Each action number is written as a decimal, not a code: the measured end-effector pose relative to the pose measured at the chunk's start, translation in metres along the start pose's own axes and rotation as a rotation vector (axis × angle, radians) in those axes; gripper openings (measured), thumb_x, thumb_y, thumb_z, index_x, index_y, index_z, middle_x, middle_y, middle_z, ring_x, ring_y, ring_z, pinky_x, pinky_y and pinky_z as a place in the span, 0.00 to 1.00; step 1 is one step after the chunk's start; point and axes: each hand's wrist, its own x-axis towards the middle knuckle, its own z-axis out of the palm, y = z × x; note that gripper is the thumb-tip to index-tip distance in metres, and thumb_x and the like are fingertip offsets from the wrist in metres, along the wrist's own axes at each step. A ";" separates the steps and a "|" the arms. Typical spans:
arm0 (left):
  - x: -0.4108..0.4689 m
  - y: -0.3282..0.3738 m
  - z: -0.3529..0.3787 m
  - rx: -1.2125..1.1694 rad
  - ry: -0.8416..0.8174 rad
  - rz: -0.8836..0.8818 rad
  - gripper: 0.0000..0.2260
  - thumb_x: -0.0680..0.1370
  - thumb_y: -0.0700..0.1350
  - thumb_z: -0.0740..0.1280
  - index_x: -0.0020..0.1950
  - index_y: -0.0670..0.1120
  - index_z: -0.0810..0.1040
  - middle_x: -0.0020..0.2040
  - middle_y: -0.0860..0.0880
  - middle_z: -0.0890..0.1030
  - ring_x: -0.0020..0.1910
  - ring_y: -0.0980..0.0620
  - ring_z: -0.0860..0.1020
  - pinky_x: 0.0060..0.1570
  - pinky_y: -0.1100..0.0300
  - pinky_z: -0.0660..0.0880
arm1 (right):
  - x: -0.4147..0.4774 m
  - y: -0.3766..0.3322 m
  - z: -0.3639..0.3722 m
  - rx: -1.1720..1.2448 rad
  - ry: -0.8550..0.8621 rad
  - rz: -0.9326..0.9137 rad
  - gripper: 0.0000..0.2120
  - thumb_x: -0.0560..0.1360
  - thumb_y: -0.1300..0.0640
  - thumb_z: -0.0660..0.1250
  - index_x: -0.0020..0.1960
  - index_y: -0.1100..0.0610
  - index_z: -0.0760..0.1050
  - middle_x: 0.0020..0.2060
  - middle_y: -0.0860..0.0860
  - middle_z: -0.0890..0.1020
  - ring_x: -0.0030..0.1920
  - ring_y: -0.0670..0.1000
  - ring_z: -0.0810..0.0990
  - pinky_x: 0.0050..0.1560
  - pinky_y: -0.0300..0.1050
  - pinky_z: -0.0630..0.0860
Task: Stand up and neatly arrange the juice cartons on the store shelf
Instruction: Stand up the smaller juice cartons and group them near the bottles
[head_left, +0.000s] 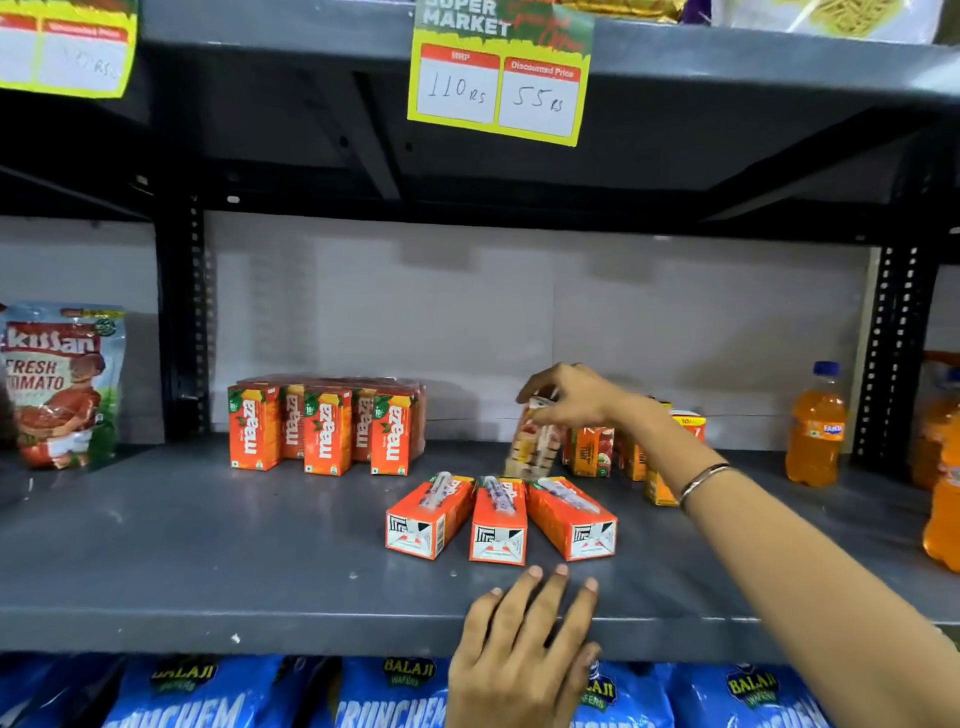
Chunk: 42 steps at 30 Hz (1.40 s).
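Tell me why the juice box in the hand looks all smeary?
In the head view, the carton under the right hand is motion-blurred; the three lying cartons look sharp; the wide lens bends the shelf edge; the far price tag is soft.

Ketchup pouch (60, 384) — orange soda bottle (816, 425)

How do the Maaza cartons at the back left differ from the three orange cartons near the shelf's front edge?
The back-left Maaza cartons stand upright; the three front cartons lie flat. The back group shows its logo faces in neat rows; the front three show their folded ends and attached straws, fanned apart. Neither hand touches either group: the right hand holds a blurred carton behind. Both groups are orange and similar in size.
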 end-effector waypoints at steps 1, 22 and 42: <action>0.000 0.000 0.000 0.001 0.000 -0.003 0.18 0.79 0.54 0.52 0.54 0.57 0.81 0.51 0.56 0.83 0.50 0.56 0.81 0.52 0.59 0.69 | -0.003 0.010 -0.007 0.004 -0.003 0.014 0.16 0.70 0.57 0.67 0.57 0.54 0.77 0.58 0.55 0.80 0.57 0.54 0.77 0.59 0.48 0.74; -0.003 0.002 0.005 0.102 0.097 -0.003 0.17 0.78 0.53 0.54 0.57 0.53 0.80 0.54 0.53 0.83 0.57 0.53 0.73 0.54 0.56 0.68 | -0.040 0.080 -0.032 0.193 -0.081 0.039 0.18 0.71 0.66 0.63 0.60 0.58 0.75 0.59 0.56 0.78 0.58 0.55 0.75 0.60 0.51 0.72; -0.005 0.000 0.003 0.063 0.062 -0.010 0.17 0.79 0.53 0.55 0.59 0.53 0.79 0.54 0.52 0.82 0.57 0.53 0.73 0.56 0.57 0.66 | -0.043 0.088 -0.027 0.088 -0.102 0.109 0.24 0.73 0.53 0.65 0.68 0.53 0.67 0.67 0.56 0.72 0.63 0.55 0.71 0.61 0.50 0.70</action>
